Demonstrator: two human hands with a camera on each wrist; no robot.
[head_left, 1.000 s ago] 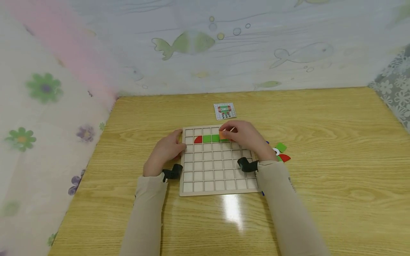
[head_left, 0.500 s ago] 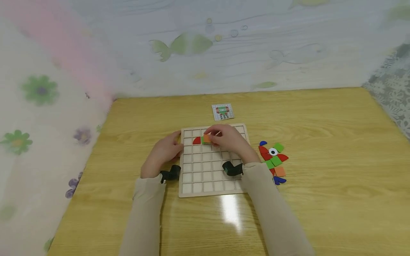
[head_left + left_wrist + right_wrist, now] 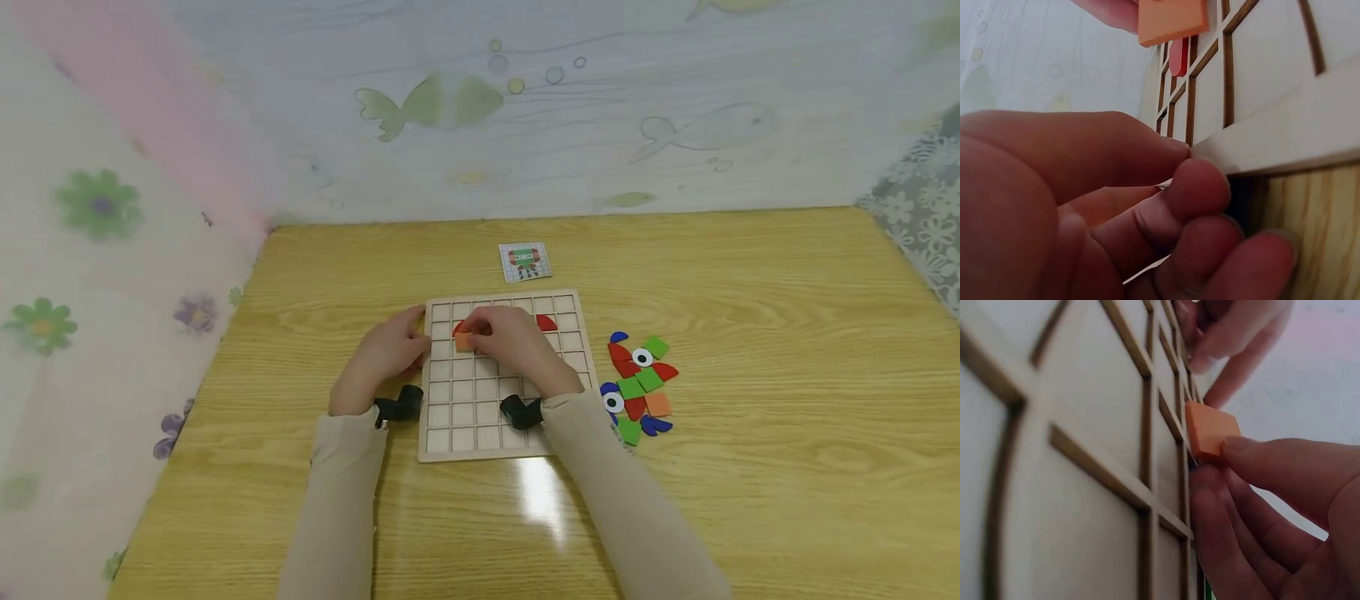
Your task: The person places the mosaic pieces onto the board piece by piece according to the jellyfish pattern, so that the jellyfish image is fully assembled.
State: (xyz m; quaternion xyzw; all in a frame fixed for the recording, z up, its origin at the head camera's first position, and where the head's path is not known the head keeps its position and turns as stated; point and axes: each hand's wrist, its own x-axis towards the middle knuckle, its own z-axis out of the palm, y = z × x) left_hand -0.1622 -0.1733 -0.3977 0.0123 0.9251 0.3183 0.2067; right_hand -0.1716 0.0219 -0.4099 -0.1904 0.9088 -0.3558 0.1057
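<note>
The left hand (image 3: 384,354) grips the left edge of the wooden grid board (image 3: 447,457); in the left wrist view its thumb and fingertips meet at the rim. Between thumb and fingers the right hand (image 3: 517,343) pinches an orange square (image 3: 463,342), held over the board's second column, just below a red quarter piece (image 3: 458,327). The right wrist view shows the orange square (image 3: 1210,430) tilted against the grid. Another red piece (image 3: 547,322) lies in the same row further right. The right hand hides the cells between the two red pieces.
Right of the board lie loose pieces: green squares (image 3: 656,347), an orange square (image 3: 657,405), white rings (image 3: 642,357), red pieces (image 3: 665,372) and blue pieces (image 3: 656,425). A picture card (image 3: 525,262) lies behind the board. Patterned walls border the wooden table (image 3: 787,375).
The right hand has moved left across the board with the orange square, uncovering the right-hand red piece and the loose pieces beside the board. The left hand has stayed at the board's edge.
</note>
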